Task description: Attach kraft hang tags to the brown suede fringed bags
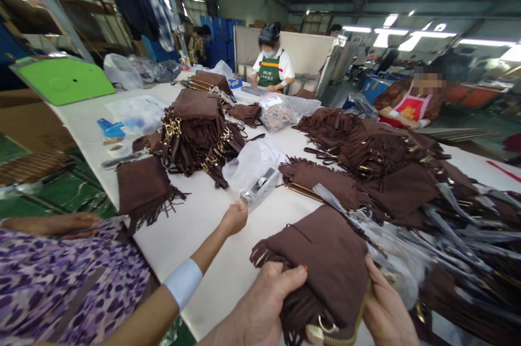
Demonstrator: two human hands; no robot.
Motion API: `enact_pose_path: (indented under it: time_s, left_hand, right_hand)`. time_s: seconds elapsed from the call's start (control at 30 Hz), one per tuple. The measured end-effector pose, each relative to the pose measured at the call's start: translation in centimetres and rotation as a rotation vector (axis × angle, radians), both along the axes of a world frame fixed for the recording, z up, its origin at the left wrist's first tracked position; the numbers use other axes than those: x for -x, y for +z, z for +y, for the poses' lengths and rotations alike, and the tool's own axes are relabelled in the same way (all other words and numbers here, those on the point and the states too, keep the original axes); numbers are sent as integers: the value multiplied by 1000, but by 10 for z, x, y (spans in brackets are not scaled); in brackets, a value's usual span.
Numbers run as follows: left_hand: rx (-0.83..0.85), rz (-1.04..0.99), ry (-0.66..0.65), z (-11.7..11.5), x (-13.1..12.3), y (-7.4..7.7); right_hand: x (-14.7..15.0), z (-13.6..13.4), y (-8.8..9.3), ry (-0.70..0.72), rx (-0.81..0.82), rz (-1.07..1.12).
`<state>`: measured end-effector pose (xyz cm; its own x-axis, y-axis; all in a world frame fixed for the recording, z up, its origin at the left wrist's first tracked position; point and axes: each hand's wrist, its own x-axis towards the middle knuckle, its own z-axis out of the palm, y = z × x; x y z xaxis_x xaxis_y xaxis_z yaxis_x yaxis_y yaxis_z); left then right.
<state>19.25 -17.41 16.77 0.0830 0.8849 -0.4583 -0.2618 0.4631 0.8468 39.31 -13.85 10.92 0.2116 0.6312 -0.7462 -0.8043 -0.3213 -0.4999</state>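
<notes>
A dark brown fringed pouch is held up in front of me above the table's near edge. My left hand is closed on its left side, thumb lying over the brown face near the fringe. On the pouch's right edge my right hand grips, its fingers partly hidden behind. A gold zipper and a metal ring show at the pouch's lower end. Just beyond lies another fringed pouch with a gold zipper edge.
A co-worker's hand reaches from the left to a tape dispenser. Piled brown pouches stand mid-table, and a larger heap lies at right. One pouch hangs near the left edge. Two people work across the table.
</notes>
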Motion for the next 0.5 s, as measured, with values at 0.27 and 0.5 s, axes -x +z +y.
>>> enact_pose_path:
  time_s: [0.27, 0.5]
  left_hand:
    - [-3, -100, -25, -5, -4, -10]
    - [105, -89, -99, -3, -1, 0]
  right_hand:
    - [-5, -1, -11, 117, -24, 65]
    - [-6, 0, -9, 83, 25, 160]
